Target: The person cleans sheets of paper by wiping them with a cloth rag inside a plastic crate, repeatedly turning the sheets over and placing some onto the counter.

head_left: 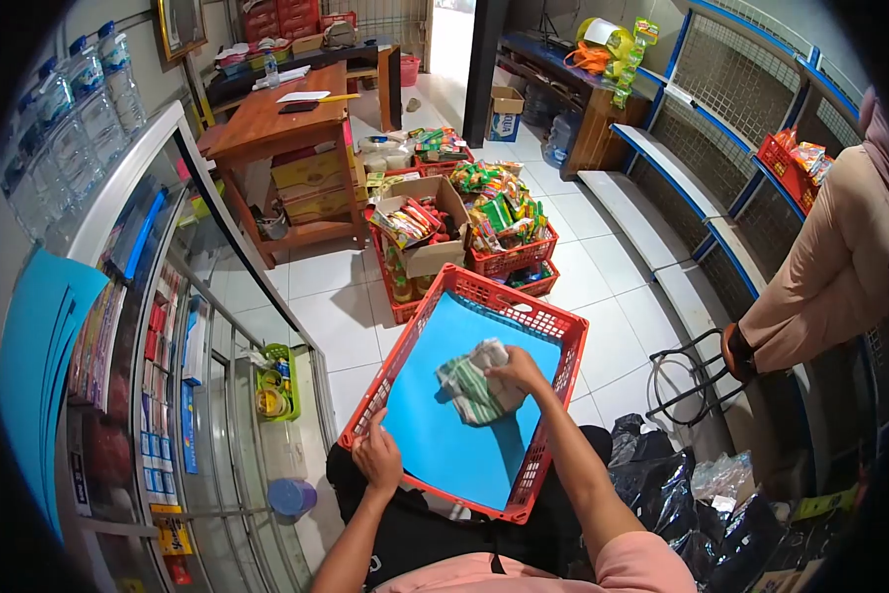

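A red plastic basket with latticed walls rests on my lap, its bottom lined with a blue sheet. My right hand is closed on a crumpled green-and-white striped cloth over the sheet. Whether the cloth touches the sheet all along its underside I cannot tell. At the basket's left rim is my left hand, its index finger along the edge and the other fingers curled against the wall.
Crates of packaged goods and an open cardboard box stand ahead on the tiles. A glass display case is at my left, black plastic bags at my right. Another person's leg is beside the shelves.
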`<state>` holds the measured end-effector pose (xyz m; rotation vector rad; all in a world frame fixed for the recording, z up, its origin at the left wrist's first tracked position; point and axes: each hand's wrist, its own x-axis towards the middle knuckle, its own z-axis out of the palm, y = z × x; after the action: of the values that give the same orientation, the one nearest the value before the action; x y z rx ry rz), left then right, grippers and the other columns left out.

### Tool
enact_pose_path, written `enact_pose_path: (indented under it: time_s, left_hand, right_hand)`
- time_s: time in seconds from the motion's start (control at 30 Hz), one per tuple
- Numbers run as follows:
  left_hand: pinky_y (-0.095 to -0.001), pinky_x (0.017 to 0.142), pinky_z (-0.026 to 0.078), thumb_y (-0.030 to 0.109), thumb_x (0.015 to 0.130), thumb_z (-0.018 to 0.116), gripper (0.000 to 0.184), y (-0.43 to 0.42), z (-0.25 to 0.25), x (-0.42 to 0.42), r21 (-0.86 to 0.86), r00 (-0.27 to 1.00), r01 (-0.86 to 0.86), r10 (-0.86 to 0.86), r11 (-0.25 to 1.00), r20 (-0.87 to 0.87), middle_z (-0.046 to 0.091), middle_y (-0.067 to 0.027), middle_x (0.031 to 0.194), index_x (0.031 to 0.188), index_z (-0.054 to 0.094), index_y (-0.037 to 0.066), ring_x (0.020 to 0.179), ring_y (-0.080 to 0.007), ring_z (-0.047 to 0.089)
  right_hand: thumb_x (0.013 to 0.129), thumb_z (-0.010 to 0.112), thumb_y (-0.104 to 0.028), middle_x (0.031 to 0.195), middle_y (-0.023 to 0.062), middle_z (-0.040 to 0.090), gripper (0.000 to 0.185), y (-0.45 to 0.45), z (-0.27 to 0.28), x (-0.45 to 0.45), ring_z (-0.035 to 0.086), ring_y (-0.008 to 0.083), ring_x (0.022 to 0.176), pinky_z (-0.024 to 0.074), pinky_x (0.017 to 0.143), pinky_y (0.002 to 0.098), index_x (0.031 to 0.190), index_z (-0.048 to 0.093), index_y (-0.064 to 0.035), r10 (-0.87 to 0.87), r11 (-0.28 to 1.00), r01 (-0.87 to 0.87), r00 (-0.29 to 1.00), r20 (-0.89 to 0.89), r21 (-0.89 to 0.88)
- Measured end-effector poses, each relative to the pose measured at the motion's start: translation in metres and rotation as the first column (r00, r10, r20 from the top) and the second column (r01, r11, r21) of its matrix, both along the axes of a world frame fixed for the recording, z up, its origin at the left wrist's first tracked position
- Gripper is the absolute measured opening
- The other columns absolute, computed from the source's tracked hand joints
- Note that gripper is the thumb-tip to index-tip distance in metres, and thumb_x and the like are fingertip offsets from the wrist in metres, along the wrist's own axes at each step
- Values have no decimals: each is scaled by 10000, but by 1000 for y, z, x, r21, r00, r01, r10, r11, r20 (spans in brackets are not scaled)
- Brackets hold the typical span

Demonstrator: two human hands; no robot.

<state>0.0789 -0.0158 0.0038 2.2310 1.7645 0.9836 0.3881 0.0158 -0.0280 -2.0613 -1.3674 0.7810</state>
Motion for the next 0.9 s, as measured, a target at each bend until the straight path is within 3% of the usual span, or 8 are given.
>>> enact_pose_path:
  time_s: [0.07,0.23,0.33,0.4,0.47,0.6,0.77,0.9]
  left_hand:
    - [-323,756,380,55,819,427,326,-2,0,0,-13,1000,6,-6,1000,-6,570,-79,638,1126,516,115,605,-238,516]
    - [-334,751,383,49,820,423,325,-1,-5,-3,-53,1000,9,-11,999,-30,565,-75,629,1125,513,114,608,-244,519]
    - [-338,754,383,46,820,421,325,-1,-4,-2,-14,1000,8,-9,1000,-26,566,-78,627,1124,512,115,609,-244,519]
    - [-343,756,384,42,820,418,325,-2,-4,-1,22,1000,4,-3,1000,-26,567,-81,625,1123,510,117,610,-245,520]
    - [-343,759,383,42,821,417,323,-2,-2,-1,25,1000,2,-1,1000,-25,568,-82,624,1121,511,116,610,-245,520]
    - [-342,766,382,40,822,414,317,-3,0,-1,29,1000,3,-2,1000,-31,572,-85,621,1115,512,116,610,-244,519]
    - [-336,766,381,41,821,416,313,-1,3,2,48,1000,14,-14,999,-3,579,-87,626,1111,512,111,606,-245,519]
    - [-375,722,378,63,817,404,303,-3,4,0,-106,994,42,-30,993,109,587,-122,784,1084,540,111,654,-291,499]
  right_hand:
    - [564,718,-200,722,124,582,370,6,19,11,541,254,631,431,602,343,859,577,-25,15,980,-19,1000,18,198]
    - [659,585,-114,782,155,617,265,0,118,-12,572,322,677,427,568,405,922,571,-85,-90,930,-53,927,365,364]
    - [735,503,-108,805,143,610,248,-3,95,-27,569,317,659,427,564,392,974,572,-109,-80,952,-87,852,517,292]
    - [777,453,-149,879,132,587,268,-16,60,-43,559,315,703,430,621,416,1015,577,-137,184,944,-318,728,661,88]
    - [767,512,-127,968,78,590,295,-37,35,-66,579,247,693,463,656,348,1050,595,-135,299,916,-397,587,752,-54]
    - [755,505,-113,1006,83,575,323,-60,25,-88,574,245,762,458,701,365,1068,579,-135,339,889,-447,500,797,-98]
    - [751,504,-118,1006,108,571,352,-36,46,-68,559,244,821,447,752,360,1098,554,-146,626,768,-571,574,528,-290]
    - [770,510,-150,998,117,571,334,1,39,-31,551,258,854,432,792,358,1103,537,-143,569,666,-620,782,-255,-414]
